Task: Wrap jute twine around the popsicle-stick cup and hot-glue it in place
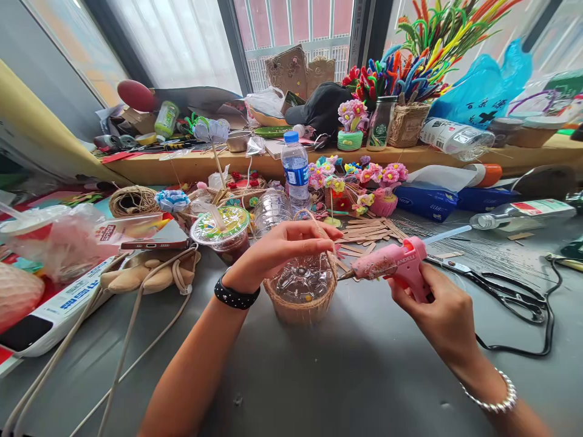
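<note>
"What do you see in front of me, biggest first?"
"You have one grey worktop (359, 376), with one window ledge (177, 171) behind it. Over on the right, you've got one pair of scissors (510, 291) lying flat."

"And my hands?"
"You have two in view. Your right hand (444, 309) is closed around the grip of one pink glue gun (392, 261), one pale glue stick (449, 233) jutting from its back. Your left hand (291, 246) is palm down, its fingers lightly bent at the twine handle (331, 261); I can't tell whether they pinch it."

"Where's the basket?"
"Your one small basket (300, 312) stands upright on the worktop, below your left hand. The gun's nozzle points at its right side, by the foot of the handle; I can't tell if they touch."

"Anything smaller nearby?"
"One lidded drink cup (223, 227) to its left, and one upright blue-capped bottle (296, 173) behind it. You wear one black wristband (237, 294) on your left wrist and one silver beaded bracelet (496, 397) on your right."
</note>
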The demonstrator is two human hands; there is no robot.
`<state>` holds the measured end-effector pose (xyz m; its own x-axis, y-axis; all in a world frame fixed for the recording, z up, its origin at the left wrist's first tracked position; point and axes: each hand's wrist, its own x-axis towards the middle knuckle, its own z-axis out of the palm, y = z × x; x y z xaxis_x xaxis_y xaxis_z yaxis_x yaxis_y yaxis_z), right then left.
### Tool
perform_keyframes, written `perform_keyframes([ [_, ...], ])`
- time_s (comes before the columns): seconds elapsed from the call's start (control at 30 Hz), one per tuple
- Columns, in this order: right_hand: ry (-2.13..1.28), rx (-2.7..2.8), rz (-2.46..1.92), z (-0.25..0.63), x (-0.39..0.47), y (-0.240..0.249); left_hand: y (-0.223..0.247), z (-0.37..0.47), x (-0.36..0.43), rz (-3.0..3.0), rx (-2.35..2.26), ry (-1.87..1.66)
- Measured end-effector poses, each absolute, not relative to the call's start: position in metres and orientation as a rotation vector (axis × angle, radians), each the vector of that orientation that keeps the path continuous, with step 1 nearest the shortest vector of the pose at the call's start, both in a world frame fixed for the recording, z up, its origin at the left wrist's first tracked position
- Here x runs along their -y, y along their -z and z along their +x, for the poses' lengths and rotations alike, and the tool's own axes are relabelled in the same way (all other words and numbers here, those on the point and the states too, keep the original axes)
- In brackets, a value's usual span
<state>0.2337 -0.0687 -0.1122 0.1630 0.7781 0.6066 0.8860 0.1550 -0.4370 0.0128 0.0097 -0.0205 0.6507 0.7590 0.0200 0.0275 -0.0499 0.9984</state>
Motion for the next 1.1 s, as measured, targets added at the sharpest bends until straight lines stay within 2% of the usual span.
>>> perform_keyframes([
  [1.1,0.228,1.613,-1.610,0.2369,0.0661,0.1147,0.0240,0.0130,-0.0112,1.500,-0.597,-0.679],
])
